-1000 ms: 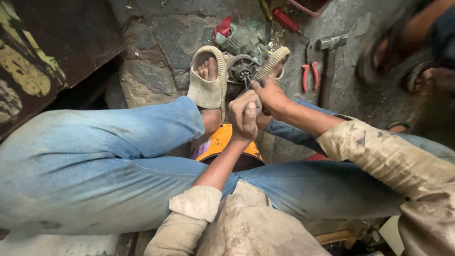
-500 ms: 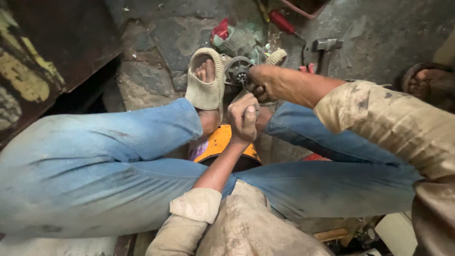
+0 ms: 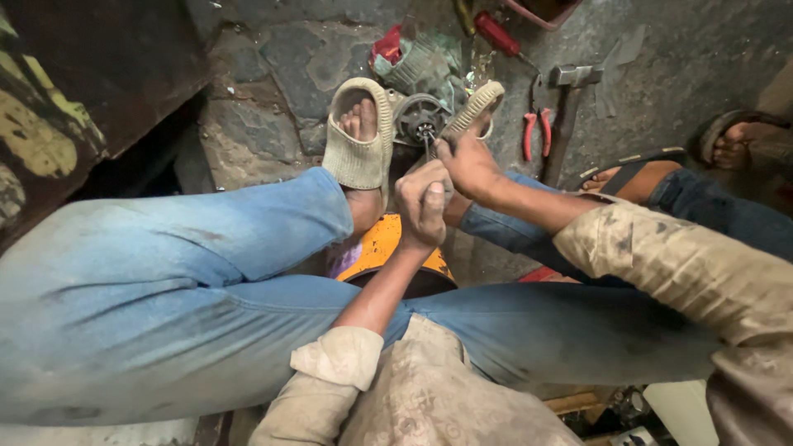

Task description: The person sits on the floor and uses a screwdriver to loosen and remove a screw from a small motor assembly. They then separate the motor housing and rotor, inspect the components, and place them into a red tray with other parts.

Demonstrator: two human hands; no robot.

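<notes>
Both hands, left hand point(image 3: 423, 206) wrapped tight and right hand point(image 3: 467, 161) pinching, hold a tool point(image 3: 429, 149) at the motor point(image 3: 420, 120), hammer point(image 3: 568, 99) at two o'clock; motor not apart yet.

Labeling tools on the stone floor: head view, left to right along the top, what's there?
Beige sandal → round metal motor part → red-handled screwdriver → red-handled pliers → hammer → another person's sandalled foot.

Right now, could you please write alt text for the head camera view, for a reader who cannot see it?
Seated on a stone floor, a person's left hand and right hand hold a thin tool against a small round motor part braced between sandalled feet. Red pliers and a hammer lie nearby.
</notes>
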